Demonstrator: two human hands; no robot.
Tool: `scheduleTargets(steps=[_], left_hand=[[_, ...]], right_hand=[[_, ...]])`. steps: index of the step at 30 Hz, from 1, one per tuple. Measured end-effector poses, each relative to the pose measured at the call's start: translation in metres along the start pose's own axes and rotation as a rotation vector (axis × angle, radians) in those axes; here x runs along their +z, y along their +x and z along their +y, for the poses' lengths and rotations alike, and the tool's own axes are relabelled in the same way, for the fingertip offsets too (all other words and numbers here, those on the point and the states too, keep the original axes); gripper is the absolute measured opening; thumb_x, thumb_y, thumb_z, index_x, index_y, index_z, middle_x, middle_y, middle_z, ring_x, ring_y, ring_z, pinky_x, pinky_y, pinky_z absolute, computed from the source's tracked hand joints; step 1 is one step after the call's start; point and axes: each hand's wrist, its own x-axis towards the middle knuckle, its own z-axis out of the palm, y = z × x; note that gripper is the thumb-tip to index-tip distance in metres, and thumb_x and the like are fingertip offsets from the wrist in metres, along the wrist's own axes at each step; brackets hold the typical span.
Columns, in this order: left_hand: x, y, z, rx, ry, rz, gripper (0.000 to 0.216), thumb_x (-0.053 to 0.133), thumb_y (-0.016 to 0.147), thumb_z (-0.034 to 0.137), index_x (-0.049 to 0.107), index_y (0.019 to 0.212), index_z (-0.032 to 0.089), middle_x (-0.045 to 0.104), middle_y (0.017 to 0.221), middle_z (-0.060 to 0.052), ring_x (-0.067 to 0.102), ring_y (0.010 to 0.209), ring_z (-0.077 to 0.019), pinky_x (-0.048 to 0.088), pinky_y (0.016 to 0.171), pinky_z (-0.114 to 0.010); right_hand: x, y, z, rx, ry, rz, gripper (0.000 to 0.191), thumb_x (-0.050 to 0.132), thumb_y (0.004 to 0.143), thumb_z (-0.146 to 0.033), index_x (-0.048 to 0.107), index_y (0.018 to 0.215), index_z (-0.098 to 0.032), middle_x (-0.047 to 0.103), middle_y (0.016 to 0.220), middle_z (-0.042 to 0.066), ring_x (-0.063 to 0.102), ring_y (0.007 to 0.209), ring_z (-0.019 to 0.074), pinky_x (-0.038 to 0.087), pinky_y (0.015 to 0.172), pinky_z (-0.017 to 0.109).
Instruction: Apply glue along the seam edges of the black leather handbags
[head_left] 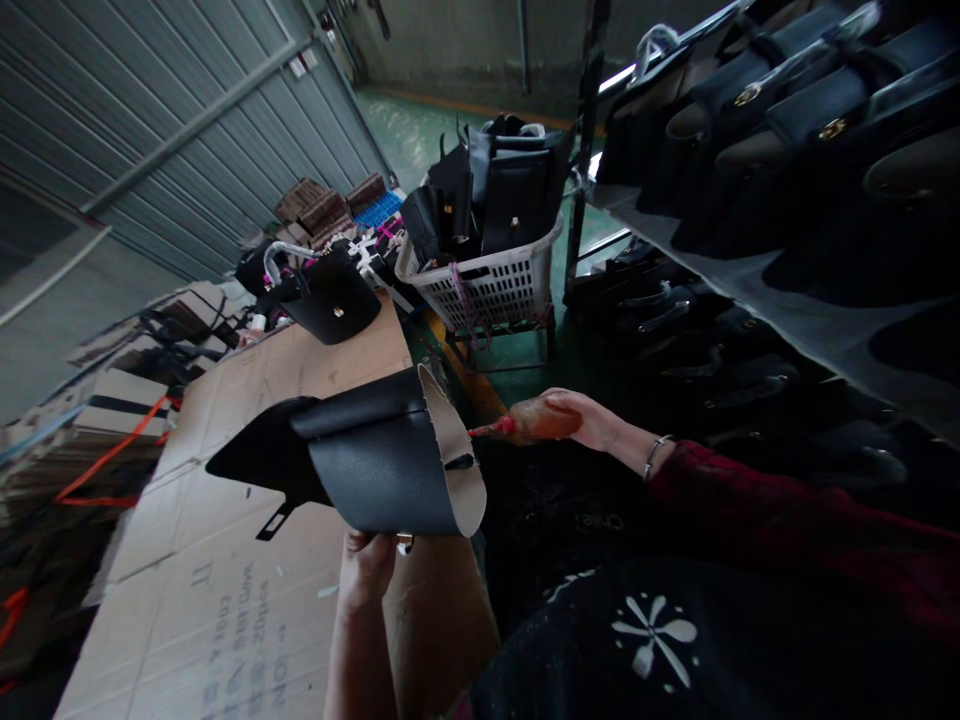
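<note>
My left hand point(367, 565) grips from below a black leather bag piece point(375, 460), curled so that its pale beige inner side point(457, 470) faces right. My right hand point(577, 415) is closed round a small brownish glue bottle point(536, 420) whose red nozzle point(487, 430) points left, right at the curled beige edge. A bracelet sits on my right wrist, and the sleeve is dark red.
Flattened cardboard point(247, 590) covers the worktable under the piece. A finished black handbag point(334, 295) stands at its far end. A white plastic basket point(487, 285) full of black bags stands on the green floor. Shelves point(750, 280) of black bags fill the right side.
</note>
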Motion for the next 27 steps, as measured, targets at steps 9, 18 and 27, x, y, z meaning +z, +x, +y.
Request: scheduleTargets(steps=[9, 18, 27], left_hand=[[-0.006, -0.005, -0.012, 0.02, 0.027, 0.037, 0.049, 0.081, 0.043, 0.023, 0.032, 0.042, 0.017, 0.033, 0.04, 0.008, 0.03, 0.043, -0.0046, 0.031, 0.045, -0.02], [-0.003, -0.007, -0.005, 0.009, 0.089, 0.03, 0.049, 0.084, 0.041, 0.027, 0.036, 0.041, 0.016, 0.038, 0.042, 0.006, 0.034, 0.044, -0.005, 0.033, 0.046, -0.021], [-0.007, -0.008, -0.011, -0.005, 0.134, 0.041, 0.045, 0.081, 0.045, 0.027, 0.037, 0.043, 0.018, 0.039, 0.043, 0.006, 0.035, 0.045, -0.0061, 0.034, 0.046, -0.021]], right_hand=[[-0.005, 0.008, 0.015, 0.13, 0.083, 0.07, 0.027, 0.076, 0.062, -0.036, 0.063, 0.077, -0.018, 0.063, 0.067, -0.001, 0.058, 0.058, 0.0142, 0.041, 0.045, 0.023], [-0.01, 0.004, 0.022, 0.148, 0.125, 0.056, 0.019, 0.072, 0.069, -0.032, 0.063, 0.079, -0.019, 0.064, 0.067, 0.001, 0.058, 0.057, 0.0148, 0.043, 0.045, 0.025], [-0.014, 0.003, 0.031, 0.206, 0.111, 0.064, 0.021, 0.072, 0.067, -0.033, 0.061, 0.079, -0.019, 0.064, 0.067, 0.001, 0.058, 0.055, 0.015, 0.04, 0.039, 0.022]])
